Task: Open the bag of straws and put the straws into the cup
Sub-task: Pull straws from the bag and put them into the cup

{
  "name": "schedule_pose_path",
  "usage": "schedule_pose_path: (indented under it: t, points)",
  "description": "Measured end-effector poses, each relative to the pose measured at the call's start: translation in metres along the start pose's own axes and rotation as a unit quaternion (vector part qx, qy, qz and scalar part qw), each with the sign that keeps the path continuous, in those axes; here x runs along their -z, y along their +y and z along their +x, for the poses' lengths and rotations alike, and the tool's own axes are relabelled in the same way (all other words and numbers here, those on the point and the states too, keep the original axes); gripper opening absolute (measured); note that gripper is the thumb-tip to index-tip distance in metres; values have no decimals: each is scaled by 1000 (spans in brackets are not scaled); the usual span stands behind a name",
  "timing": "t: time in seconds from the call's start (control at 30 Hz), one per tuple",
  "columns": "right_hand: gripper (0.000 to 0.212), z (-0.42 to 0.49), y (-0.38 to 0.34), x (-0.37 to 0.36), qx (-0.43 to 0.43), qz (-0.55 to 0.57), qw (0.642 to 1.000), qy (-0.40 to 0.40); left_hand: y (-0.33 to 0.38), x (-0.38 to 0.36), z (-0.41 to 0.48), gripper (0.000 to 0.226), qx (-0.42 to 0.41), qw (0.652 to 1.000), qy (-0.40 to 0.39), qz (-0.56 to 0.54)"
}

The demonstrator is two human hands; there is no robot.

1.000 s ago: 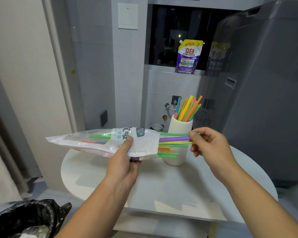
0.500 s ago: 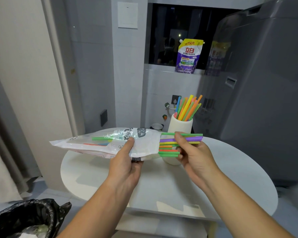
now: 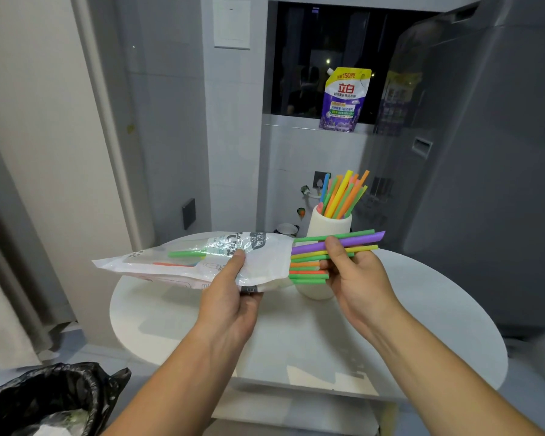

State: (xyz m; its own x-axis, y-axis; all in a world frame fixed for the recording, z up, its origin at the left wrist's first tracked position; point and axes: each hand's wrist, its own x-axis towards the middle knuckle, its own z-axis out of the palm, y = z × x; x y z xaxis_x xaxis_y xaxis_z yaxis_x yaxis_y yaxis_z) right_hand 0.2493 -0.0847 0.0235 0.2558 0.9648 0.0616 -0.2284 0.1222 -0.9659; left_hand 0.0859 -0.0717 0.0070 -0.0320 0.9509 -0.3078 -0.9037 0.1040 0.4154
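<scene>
Head view: the left hand [image 3: 230,303] pinches the bag [image 3: 186,262], held level above the table [image 3: 422,325]. The right hand [image 3: 359,278] clamps thumb and fingers on the straws [image 3: 309,247] jutting from its 3 o'clock mouth. Best pulled straight along the bag (sideways tugs may snag). The cup [image 3: 324,226], at 12 o'clock behind, is part-filled; a few sit bagged.

The cup [image 3: 328,221] is half hidden behind the straws [image 3: 309,272] (the bin [image 3: 44,401] is cut by the bottom edge).
</scene>
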Motion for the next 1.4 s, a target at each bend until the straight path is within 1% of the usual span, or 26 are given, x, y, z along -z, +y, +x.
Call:
schedule_pose_path:
  t: [0.1, 0.23, 0.3, 0.37, 0.47, 0.6, 0.77, 0.97, 1.07, 1.4]
  points:
    - [29, -1, -3, -1, 8, 11, 1000, 1, 0, 0, 0, 43, -1, 1000, 3, 1]
    - [40, -4, -5, -3, -1, 53, 998, -34, -1, 0, 1, 43, -2, 1000, 3, 2]
    - [43, -3, -5, -4, 1, 57, 998, -34, -1, 1, 1, 44, -3, 1000, 3, 2]
    - [40, -1, -3, -3, 15, 42, 999, -20, -1, 1, 1, 44, -4, 1000, 3, 1]
    - [30, 2, -2, -2, 38, 4, 999, 4, -1, 1, 2, 45, -1, 1000, 2, -2]
    - [22, 4, -15, 3, 73, -9, 997, 12, 1, 1, 2, 45, -2, 1000, 0, -13]
    - [19, 7, -46, 16, 84, -15, 996, 2, 9, 0, 4, 44, -10, 1000, 7, -28]
    - [21, 7, -79, 27, 115, -29, 993, -8, 16, 2, 9, 42, -21, 999, 2, -35]
    - [18, 6, -84, 33, 118, -39, 992, -3, 16, 1, 8, 38, -25, 999, 0, -34]
    - [17, 10, -93, 47, 137, -52, 989, 36, 20, 2, 10, 38, -33, 999, 4, -39]
